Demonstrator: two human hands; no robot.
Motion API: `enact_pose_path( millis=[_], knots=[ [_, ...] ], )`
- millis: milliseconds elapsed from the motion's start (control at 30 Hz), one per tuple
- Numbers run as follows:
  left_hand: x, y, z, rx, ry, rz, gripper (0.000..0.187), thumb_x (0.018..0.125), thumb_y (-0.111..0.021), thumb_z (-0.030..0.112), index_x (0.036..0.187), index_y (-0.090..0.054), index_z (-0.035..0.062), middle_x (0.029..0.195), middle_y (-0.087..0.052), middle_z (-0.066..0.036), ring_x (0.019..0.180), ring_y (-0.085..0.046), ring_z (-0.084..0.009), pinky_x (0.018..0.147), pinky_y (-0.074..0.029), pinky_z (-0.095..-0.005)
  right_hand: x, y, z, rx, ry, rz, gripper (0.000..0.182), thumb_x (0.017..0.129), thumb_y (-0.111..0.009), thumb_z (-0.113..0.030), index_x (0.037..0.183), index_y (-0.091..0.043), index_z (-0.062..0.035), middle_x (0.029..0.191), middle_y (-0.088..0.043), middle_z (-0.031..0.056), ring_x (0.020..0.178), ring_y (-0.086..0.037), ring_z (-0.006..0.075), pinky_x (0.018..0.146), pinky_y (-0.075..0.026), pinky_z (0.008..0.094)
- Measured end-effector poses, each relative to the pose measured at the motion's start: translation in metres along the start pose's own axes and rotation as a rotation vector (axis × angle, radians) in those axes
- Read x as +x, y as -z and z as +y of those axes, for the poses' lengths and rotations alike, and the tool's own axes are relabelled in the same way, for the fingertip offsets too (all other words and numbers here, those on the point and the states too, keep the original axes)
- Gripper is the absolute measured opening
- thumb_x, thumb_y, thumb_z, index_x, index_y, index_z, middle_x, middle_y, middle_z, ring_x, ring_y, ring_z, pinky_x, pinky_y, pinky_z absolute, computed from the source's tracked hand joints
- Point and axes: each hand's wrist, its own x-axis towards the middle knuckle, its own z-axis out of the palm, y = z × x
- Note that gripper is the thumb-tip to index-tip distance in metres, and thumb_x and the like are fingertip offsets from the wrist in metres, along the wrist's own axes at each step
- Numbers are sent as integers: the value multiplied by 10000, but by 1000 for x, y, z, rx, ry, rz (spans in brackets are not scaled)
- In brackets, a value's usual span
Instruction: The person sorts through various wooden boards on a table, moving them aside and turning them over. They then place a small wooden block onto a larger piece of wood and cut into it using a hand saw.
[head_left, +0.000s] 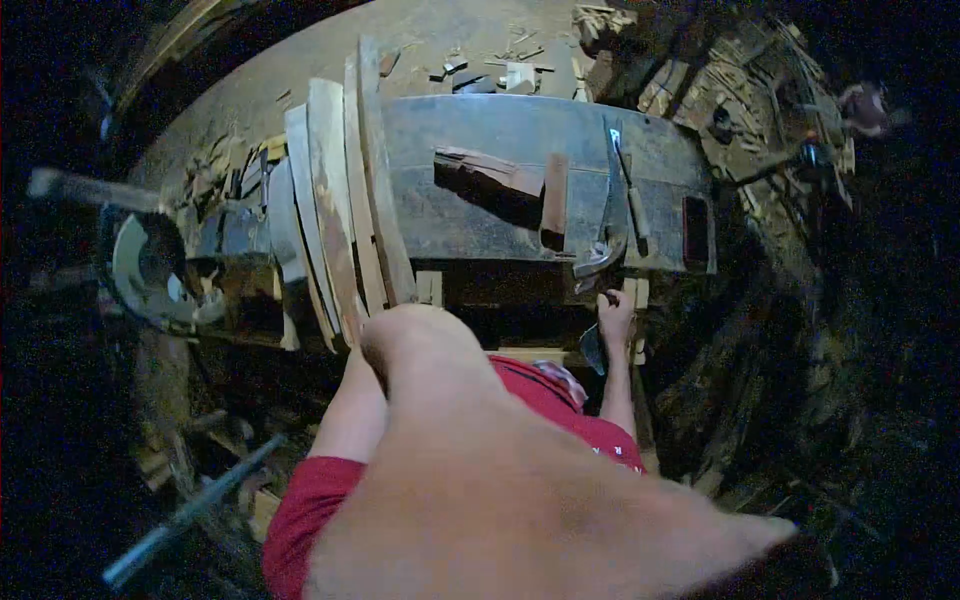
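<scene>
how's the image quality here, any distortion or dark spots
Head view: strong fisheye bending, with the workbench edges curved; corners fall to black vignette; dim bluish light overall; the near arm fills the foreground, soft and out of focus; the right hand by the hammer is small but readable.

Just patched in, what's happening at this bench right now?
A person in a red shirt leans over a dark workbench in a dim wood shop. Their right hand is at the bench's near edge, by the head of a claw hammer lying on the top. The left hand is hidden behind the raised left arm, near a stack of wooden boards leaning on the bench's left end. Wood offcuts litter the floor around it.
</scene>
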Motion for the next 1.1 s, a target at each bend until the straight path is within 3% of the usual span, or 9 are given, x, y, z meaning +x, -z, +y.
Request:
enact_pose_path(
  millis=[33, 200, 333, 400, 500, 633, 667, 933, 1100],
  knots=[
    [-2, 1, 3, 8, -28, 23, 358, 808, -527, 401, 814, -601, 52, 780, -542, -73, 637, -481, -141, 584, -411, -282, 5, 0, -4, -69, 19, 31, 267, 735, -636, -193, 888, -599, 23, 770, -604, 101, 695, -549, 152, 626, -443, 292],
    [-13, 8, 11, -5, 5, 62, 346, 810, -528, 391, 822, -598, 53, 794, -543, -74, 648, -485, -143, 593, -413, -284, 1, 10, -14, -93, -28, 42, 263, 724, -643, -196, 887, -609, 8, 786, -609, 110, 687, -555, 167, 635, -446, 298],
    [1, 7, -9, -115, 76, -5, 336, 811, -528, 382, 829, -596, 54, 804, -544, -75, 657, -488, -144, 601, -414, -286, 1, 14, -36, -116, -139, 1, 291, 714, -622, -222, 922, -604, -20, 826, -617, 172, 726, -581, 312, 665, -453, 361],
    [3, 6, -17, -145, 98, -25, 331, 811, -529, 378, 833, -595, 54, 810, -544, -75, 662, -490, -145, 604, -415, -287, 3, 9, -34, -48, 37, 103, 274, 711, -645, -207, 894, -611, -6, 794, -620, 134, 701, -589, 216, 642, -453, 308],
    [2, 7, -24, -187, 128, -22, 324, 812, -529, 372, 838, -594, 55, 818, -545, -75, 668, -492, -146, 610, -416, -288, -1, 21, -64, -180, -167, 22, 260, 728, -622, -193, 894, -607, 6, 799, -620, 131, 712, -587, 216, 654, -455, 307],
    [-1, 20, -5, -131, 66, 24, 315, 813, -530, 363, 845, -592, 56, 828, -545, -76, 677, -495, -147, 617, -418, -290, 4, 1, -46, 4, 79, 106, 259, 720, -632, -168, 887, -600, 28, 786, -619, 113, 666, -560, 174, 624, -443, 291],
    [5, 23, -7, -135, 39, 13, 313, 813, -530, 361, 847, -591, 56, 831, -545, -76, 679, -496, -147, 619, -418, -291, 6, 7, -52, -27, -135, -18, 255, 716, -640, -157, 881, -599, 33, 778, -620, 101, 668, -559, 163, 619, -444, 289],
    [4, 41, 9, -91, -21, 51, 295, 815, -531, 344, 861, -587, 58, 852, -547, -78, 697, -502, -150, 633, -422, -295, 0, 11, -67, -112, -134, -8, 314, 700, -651, -281, 950, -625, -92, 719, -608, 116, 654, -579, 200, 622, -455, 325],
    [-5, 49, 18, -72, -67, 95, 284, 816, -532, 334, 870, -585, 59, 866, -548, -78, 709, -505, -151, 642, -424, -297, 6, 3, -31, -73, -82, 21, 318, 718, -631, -296, 923, -619, -53, 743, -618, 121, 667, -583, 224, 625, -453, 330]
  ],
)
